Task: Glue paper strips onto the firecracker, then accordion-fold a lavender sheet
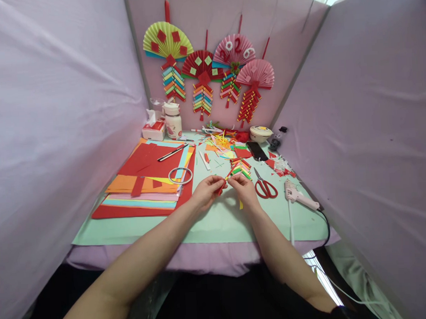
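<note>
Paper piece (220, 190), small and red with a touch of yellow near one end, sits between the person's two hands above the near part of the desk (216, 227). The left hand (206, 192) has its fingers pinched on the red part; the fingers of the right hand (244, 188) are closed on the yellowish end. From where I stand it looks narrow and folded or rolled, though the fingers cover too much to tell which. I'd expect it to weigh next to nothing, hardly slip, and crease if squeezed, so a light fingertip hold by the ends suits it best. Just beyond the fingers lie colorful paper rolls (242, 168); red-handled scissors (266, 188) rest to their right.
</note>
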`<state>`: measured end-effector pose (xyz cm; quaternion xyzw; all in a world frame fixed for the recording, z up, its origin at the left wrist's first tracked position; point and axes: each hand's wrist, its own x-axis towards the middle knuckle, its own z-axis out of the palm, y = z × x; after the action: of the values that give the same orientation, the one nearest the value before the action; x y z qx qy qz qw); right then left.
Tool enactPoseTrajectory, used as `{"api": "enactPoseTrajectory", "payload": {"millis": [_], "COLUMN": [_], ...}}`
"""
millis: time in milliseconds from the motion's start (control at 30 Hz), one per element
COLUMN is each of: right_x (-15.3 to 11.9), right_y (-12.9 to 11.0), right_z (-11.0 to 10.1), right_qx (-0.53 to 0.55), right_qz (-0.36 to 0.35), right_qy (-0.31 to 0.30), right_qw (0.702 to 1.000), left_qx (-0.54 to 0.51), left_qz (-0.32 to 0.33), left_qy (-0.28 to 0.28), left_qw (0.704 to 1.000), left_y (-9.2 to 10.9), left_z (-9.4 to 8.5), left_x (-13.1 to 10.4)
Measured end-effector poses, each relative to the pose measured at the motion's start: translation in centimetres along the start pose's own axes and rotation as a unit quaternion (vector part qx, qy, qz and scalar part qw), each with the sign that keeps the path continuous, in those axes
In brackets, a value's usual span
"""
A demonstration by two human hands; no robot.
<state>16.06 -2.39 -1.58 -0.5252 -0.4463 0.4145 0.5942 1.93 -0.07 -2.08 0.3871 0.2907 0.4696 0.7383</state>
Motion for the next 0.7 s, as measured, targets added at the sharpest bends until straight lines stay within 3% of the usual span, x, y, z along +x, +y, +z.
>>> {"api": "enactPoseTrajectory", "payload": {"millis": [300, 700], "right_x": [0.22, -0.11], "right_y": [0.61, 0.0], "right_z": [-0.1, -0.13], "right_qx": [-0.035, -0.091], "right_qz": [-0.042, -0.069], "right_qy": [0.001, 0.01], "right_qw": [0.999, 0.993], "left_qx": [0.078, 0.072], "left_qz": [0.026, 0.037], "left_qy": [0.037, 0.054], "left_qw": [0.996, 0.995], "left_y": [-0.46, -0.58], "left_z": [-0.16, -0.43], "left_x": [0.17, 0.39]}}
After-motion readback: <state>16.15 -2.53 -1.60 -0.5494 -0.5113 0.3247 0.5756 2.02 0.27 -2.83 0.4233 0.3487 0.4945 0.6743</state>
